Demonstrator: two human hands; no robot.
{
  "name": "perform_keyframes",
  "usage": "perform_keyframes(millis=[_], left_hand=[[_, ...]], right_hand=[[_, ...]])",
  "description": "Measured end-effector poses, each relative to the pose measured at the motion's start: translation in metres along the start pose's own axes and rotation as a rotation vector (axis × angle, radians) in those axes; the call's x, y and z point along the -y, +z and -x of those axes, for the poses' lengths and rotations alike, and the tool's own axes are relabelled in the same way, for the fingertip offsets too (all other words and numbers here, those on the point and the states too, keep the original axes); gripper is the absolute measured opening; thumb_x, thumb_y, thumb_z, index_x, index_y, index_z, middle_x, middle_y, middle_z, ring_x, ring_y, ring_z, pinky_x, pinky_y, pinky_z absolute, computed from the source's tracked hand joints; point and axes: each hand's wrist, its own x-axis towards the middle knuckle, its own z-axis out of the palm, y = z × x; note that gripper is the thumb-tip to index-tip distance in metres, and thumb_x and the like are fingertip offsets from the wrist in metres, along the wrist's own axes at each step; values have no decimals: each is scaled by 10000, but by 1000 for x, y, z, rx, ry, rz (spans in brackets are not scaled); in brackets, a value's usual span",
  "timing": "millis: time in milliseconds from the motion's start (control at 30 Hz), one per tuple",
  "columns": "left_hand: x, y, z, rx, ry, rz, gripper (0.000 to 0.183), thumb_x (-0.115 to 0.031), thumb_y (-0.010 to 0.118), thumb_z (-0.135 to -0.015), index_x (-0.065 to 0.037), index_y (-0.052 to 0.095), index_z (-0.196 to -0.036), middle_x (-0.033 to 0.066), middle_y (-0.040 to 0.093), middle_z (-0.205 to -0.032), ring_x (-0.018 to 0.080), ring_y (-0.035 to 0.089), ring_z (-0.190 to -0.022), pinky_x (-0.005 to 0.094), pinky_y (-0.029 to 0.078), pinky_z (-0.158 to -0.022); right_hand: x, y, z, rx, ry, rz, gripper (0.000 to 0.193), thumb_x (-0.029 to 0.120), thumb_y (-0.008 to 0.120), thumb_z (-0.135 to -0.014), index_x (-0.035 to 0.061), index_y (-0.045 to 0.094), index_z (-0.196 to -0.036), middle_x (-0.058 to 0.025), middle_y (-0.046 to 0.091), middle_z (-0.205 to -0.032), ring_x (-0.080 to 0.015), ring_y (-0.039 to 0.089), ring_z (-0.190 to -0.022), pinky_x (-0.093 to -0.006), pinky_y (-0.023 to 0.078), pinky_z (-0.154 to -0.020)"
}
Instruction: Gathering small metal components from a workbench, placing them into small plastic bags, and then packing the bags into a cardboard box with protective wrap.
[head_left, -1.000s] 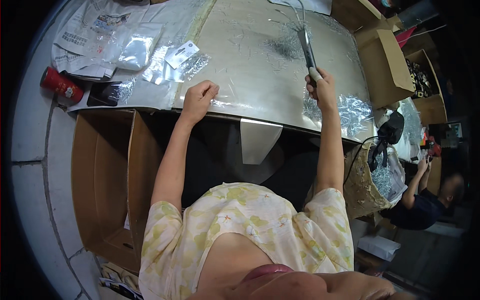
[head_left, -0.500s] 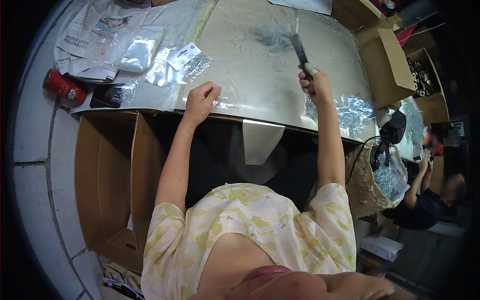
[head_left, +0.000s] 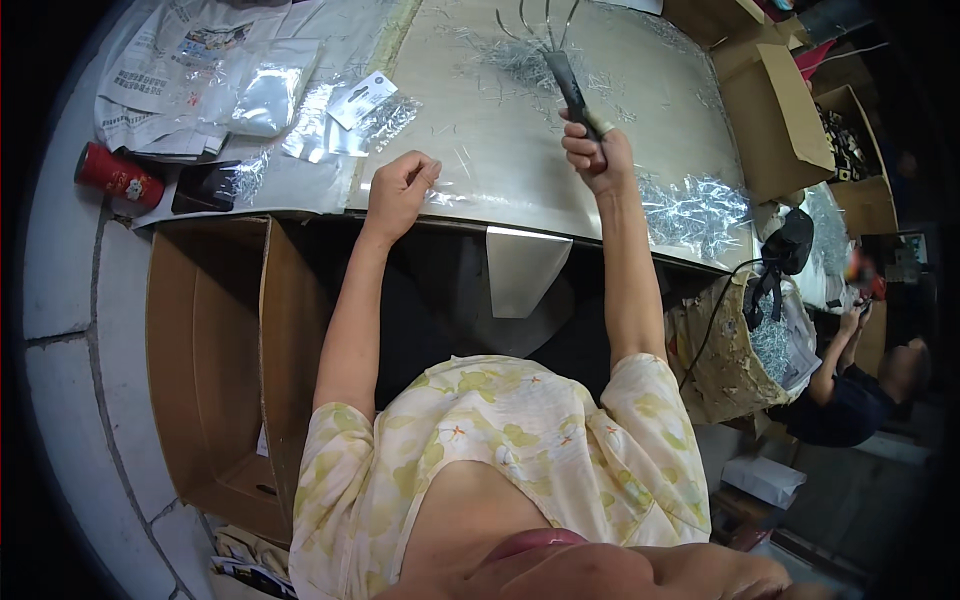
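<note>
Close in, the person's bare left hand [head_left: 402, 195] is curled closed at the near edge of the grey, smooth-topped desk [head_left: 500, 150]; whether anything small sits inside, I can't tell. Glinting silvery pieces [head_left: 695, 212] lie scattered over the desk's near right part. Farther out, the right hand [head_left: 600, 152] grips a dark-handled hand rake [head_left: 566, 82] with thin, curved metal tines, its head at a loose heap of fine silvery bits [head_left: 520, 62]. I'd judge the step in hand to be raking; the next move calls for a firm grip and low tines. Leftward, a clear plastic bag [head_left: 268, 92] lies on printed newspaper [head_left: 145, 85]. At the right edge is an open brown cardboard box [head_left: 780, 115]; well beyond, a co-worker in a dark top [head_left: 845, 408].
</note>
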Motion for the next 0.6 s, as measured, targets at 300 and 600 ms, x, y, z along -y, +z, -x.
perform_keyframes(millis=[300, 600], left_hand=[[0, -3, 0, 3, -13, -10, 232, -176, 613, -935, 9, 583, -798, -9, 513, -646, 59, 437, -613, 231, 370, -565], [-5, 0, 2, 16, 7, 2, 213, -148, 601, -943, -1, 566, -793, -28, 499, -656, 45, 430, -610, 221, 359, -563]], right_hand=[[-1, 15, 9, 13, -111, 165, 372, 267, 461, -999, -54, 493, -1184, 19, 430, -700, -47, 357, -472, -197, 299, -374], [7, 18, 3, -250, -201, 588, 201, 204, 531, -968, 13, 547, -1030, -9, 517, -680, -72, 443, -463, -224, 315, -374]])
